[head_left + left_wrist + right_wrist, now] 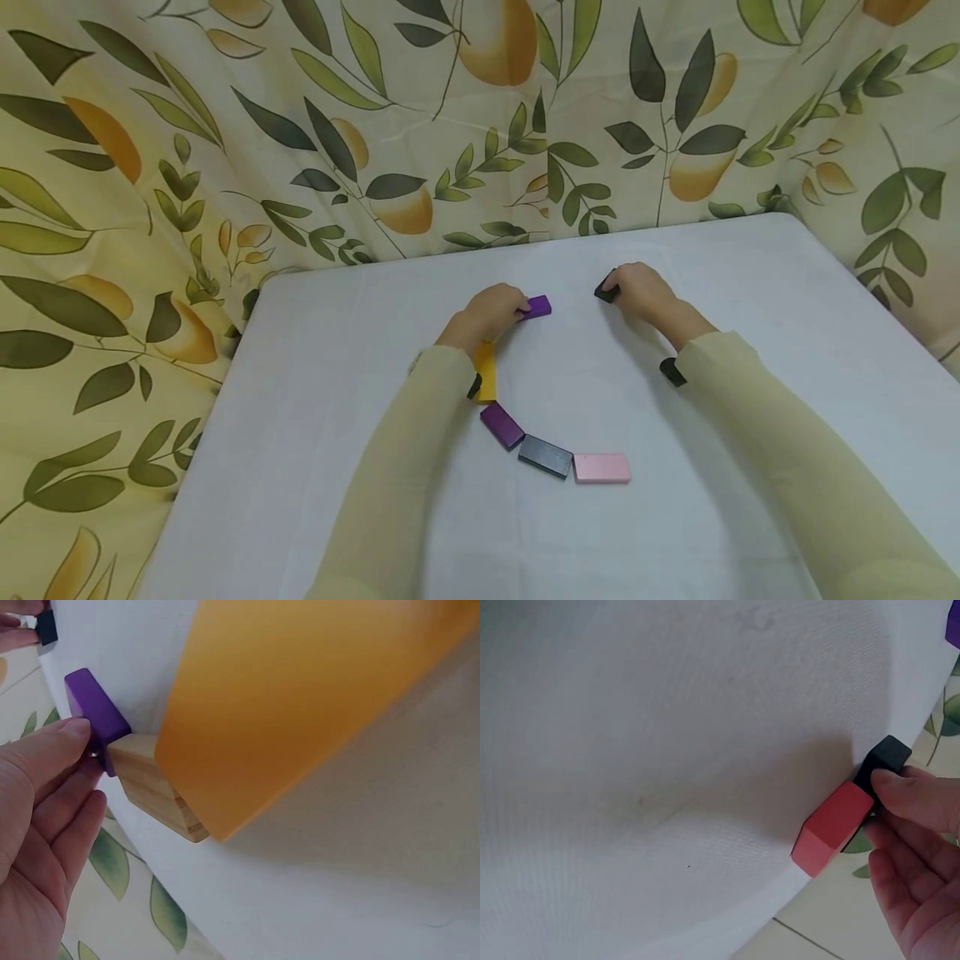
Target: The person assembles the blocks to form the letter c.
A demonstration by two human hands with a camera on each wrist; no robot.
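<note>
My left hand [492, 313] pinches a purple block [97, 705] between thumb and fingers, at the far side of the table. In the left wrist view a plain wood block [157, 784] meets the purple one, and a yellow block [300, 697] follows it, large and close to the camera. Farther right, my right hand [640, 292] pinches a black block [885, 761]. A red block [832, 825] lies end to end against the black one in the right wrist view; the hand and arm hide it in the head view.
From the yellow block the curve runs nearer through a dark purple block [502, 426], a grey block [545, 456] and a pink block [602, 468]. They lie flat on the white-covered table [337, 400]. Patterned leaf-and-fruit cloth [480, 167] hangs behind and beside it.
</note>
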